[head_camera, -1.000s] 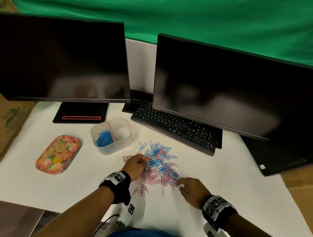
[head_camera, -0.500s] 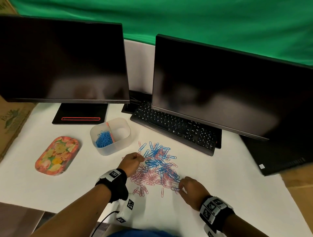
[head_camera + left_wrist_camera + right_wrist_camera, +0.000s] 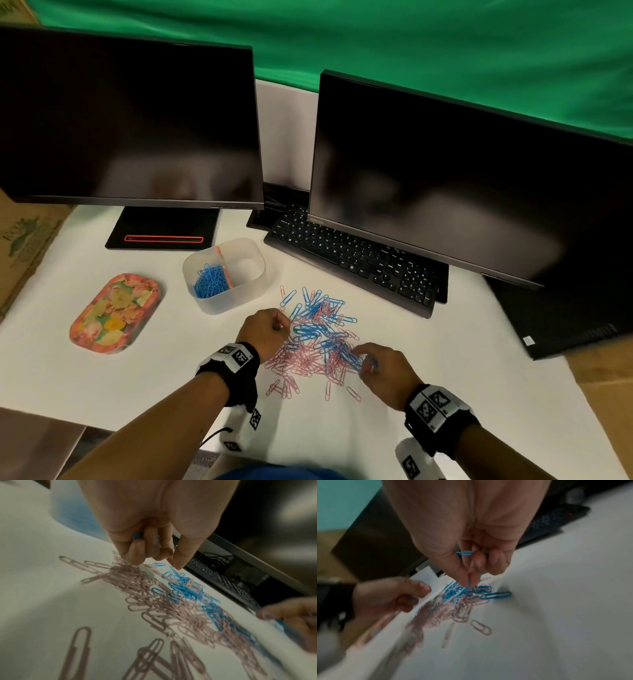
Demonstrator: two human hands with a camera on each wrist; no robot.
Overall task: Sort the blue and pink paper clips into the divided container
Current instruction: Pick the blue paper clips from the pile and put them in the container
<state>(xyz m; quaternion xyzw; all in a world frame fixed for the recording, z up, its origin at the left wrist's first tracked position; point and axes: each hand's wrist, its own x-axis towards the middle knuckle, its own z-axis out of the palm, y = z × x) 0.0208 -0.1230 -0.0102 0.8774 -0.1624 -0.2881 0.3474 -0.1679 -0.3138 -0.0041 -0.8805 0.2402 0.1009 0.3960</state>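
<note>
1. A mixed pile of blue and pink paper clips [image 3: 317, 342] lies on the white surface [image 3: 445, 377] in the lower middle of the head view, with the blue ones mostly toward its upper part and the pink ones toward its lower left.
2. The divided container [image 3: 224, 275] stands just up and left of the pile. Its left compartment holds a heap of sorted blue clips [image 3: 209, 279]; a thin pink divider [image 3: 224, 267] splits it from the right compartment, where no clips can be made out.
3. The left hand [image 3: 265, 330] sits at the pile's left edge. In the left wrist view its grip is curled shut on a few held blue clips [image 3: 137, 536], with fingertips [image 3: 135, 555] touching the pink clips below.
4. The right hand [image 3: 383, 371] is at the pile's lower right edge. In the right wrist view its grip is curled round a small blue bundle [image 3: 464, 553], and thumb and forefinger come together at the top of the pile.
5. A floral tray [image 3: 114, 313] lies at centre left, well apart from the pile.
6. A black keyboard [image 3: 352, 258] lies up and right of the pile, under the right of two dark monitors [image 3: 462, 185].
</note>
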